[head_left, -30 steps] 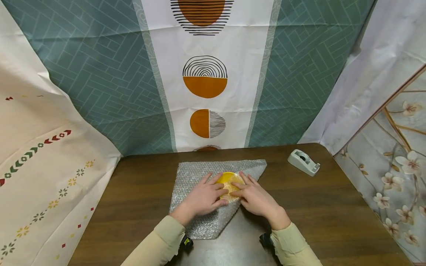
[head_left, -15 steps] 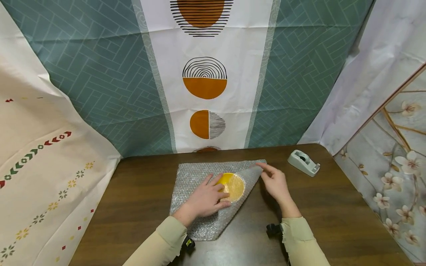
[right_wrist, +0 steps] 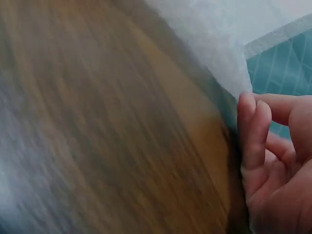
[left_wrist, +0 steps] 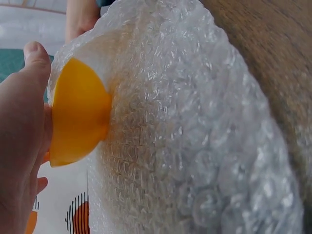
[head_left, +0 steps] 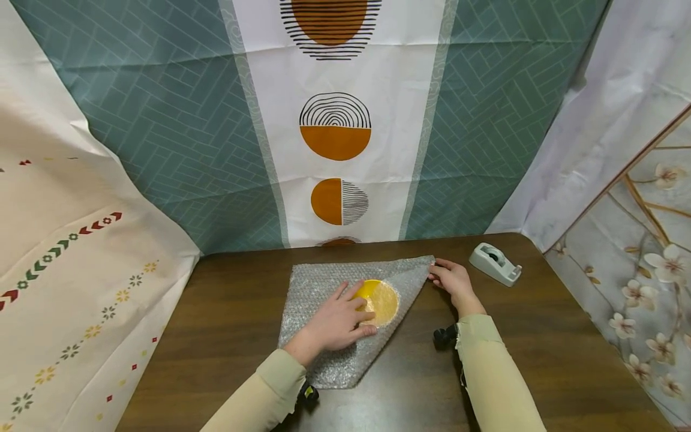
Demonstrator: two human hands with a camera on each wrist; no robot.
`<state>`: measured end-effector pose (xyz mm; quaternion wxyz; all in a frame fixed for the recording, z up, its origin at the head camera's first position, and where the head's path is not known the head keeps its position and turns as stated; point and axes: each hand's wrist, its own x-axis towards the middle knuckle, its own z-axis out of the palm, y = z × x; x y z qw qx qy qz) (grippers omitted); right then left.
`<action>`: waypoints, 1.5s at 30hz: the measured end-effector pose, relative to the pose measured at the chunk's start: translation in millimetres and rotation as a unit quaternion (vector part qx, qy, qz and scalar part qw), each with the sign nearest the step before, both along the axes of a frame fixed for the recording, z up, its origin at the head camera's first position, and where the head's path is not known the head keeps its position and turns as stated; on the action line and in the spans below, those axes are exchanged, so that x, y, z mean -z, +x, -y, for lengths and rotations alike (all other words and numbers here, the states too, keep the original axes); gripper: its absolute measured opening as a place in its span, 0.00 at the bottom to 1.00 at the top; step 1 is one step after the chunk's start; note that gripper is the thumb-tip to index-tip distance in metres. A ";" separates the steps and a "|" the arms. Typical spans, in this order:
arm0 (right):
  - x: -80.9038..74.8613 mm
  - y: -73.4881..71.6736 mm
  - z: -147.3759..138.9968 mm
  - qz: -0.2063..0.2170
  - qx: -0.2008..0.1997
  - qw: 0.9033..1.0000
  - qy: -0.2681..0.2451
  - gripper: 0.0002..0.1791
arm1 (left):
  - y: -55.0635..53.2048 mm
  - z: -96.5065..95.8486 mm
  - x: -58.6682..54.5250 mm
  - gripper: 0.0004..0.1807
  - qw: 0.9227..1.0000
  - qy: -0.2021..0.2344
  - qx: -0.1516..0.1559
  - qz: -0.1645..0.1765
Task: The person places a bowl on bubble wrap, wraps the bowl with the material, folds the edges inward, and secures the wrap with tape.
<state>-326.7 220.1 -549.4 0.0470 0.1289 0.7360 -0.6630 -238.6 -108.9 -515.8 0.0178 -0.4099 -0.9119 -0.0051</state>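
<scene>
A yellow bowl (head_left: 372,289) stands on a sheet of bubble wrap (head_left: 308,288); a folded-over flap of the sheet covers its right part. My left hand (head_left: 336,318) rests across the bowl's left side with fingers spread. In the left wrist view, that hand (left_wrist: 22,131) lies along the rim of the bowl (left_wrist: 80,114), and the bubble wrap (left_wrist: 185,126) rises around its outside. At the far right corner of the sheet, my right hand (head_left: 452,282) pinches the wrap. Up close, the thumb and fingers of the right hand (right_wrist: 275,161) meet at the wrap's tip (right_wrist: 234,73).
A white tape dispenser (head_left: 495,264) stands on the brown wooden table (head_left: 232,324), to the right of my right hand. Patterned cloths (head_left: 210,150) hang behind the table and along both sides.
My right hand has left the bowl and moved up and right to the sheet's far corner, which it now pinches. The left hand has stayed on the bowl.
</scene>
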 end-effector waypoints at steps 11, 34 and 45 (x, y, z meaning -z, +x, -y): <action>-1.0 -2.5 -5.7 -0.020 0.006 1.000 0.008 0.27 | -1.9 0.3 -6.3 0.31 1.000 -0.004 -0.014 0.005; 9.6 0.9 -6.7 -0.088 0.031 0.995 -0.034 0.25 | -1.7 1.0 -6.9 0.34 1.000 -0.010 -0.024 0.009; 9.9 32.6 -13.1 -0.145 -0.002 0.975 -0.169 0.04 | 0.9 -2.0 -2.3 0.36 0.998 -0.002 -0.033 0.044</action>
